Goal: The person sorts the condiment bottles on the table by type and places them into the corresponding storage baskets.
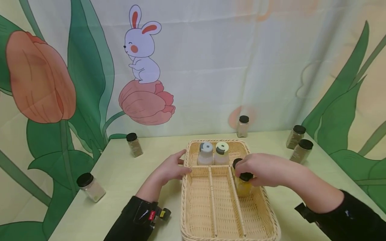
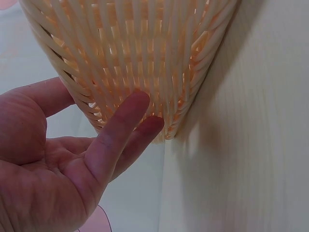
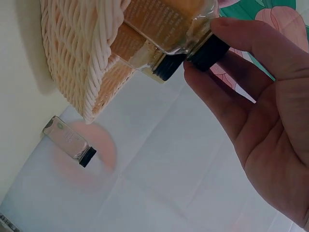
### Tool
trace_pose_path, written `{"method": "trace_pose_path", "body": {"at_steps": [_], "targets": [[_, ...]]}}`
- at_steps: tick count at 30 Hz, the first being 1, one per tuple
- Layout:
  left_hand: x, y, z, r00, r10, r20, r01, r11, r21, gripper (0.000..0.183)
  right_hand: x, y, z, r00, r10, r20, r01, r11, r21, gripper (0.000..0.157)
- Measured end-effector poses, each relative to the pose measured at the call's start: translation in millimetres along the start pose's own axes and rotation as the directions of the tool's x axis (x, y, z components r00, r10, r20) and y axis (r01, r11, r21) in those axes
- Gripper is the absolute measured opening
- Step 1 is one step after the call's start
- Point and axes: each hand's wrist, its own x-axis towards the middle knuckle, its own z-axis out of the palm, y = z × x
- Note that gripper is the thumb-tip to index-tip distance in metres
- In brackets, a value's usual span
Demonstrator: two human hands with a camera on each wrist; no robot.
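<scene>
Right hand on the cap, jar in the right-hand slot

The held jar (image 1: 243, 189) is right of centre in the lower half of the head view, in the basket (image 1: 184, 201)'s right long compartment, near that slot's far end. It lies directly below the fingers of the right hand (image 1: 262, 167) — thumb and fingertips pinch its black cap from above and the side. Its long axis runs more or less up and down; whether its base touches the basket floor I cannot tell. A second jar (image 1: 237, 162) with the same cap sits just beyond it, so close that the two overlap in view, and the divider (image 1: 239, 214) is close on its left. That tight fit is, I judge, what any move of the jar turns on.

The right hand is much the nearer. Its forearm enters from the lower right corner, the hand arching over the basket's right rim with fingers turned down.

The left hand (image 1: 171, 167) is across the basket at its left wall — fingers spread apart, tips against the outside of the wicker, and holding no jar. Its forearm slants up from the bottom edge over the table (image 1: 129, 177).
</scene>
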Motion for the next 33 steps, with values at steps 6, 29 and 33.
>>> {"method": "trace_pose_path", "body": {"at_steps": [6,29,33], "targets": [[2.0,-1.1,-0.1,1.000,-0.001,-0.008,0.001,1.000,0.011,0.088,2,1,4.2,0.999,-0.030,-0.020,0.030,0.999,-0.016,0.031],[-0.8,-0.3,1.0,1.000,0.003,-0.007,-0.003,1.000,0.014,0.089,5,2,14.2,0.998,-0.031,-0.048,0.031,1.000,-0.001,0.036],[0.3,0.4,1.4,1.000,-0.002,-0.008,0.002,1.000,0.012,0.089,4,3,14.1,0.999,-0.018,-0.046,0.018,1.000,0.006,0.035]]}}
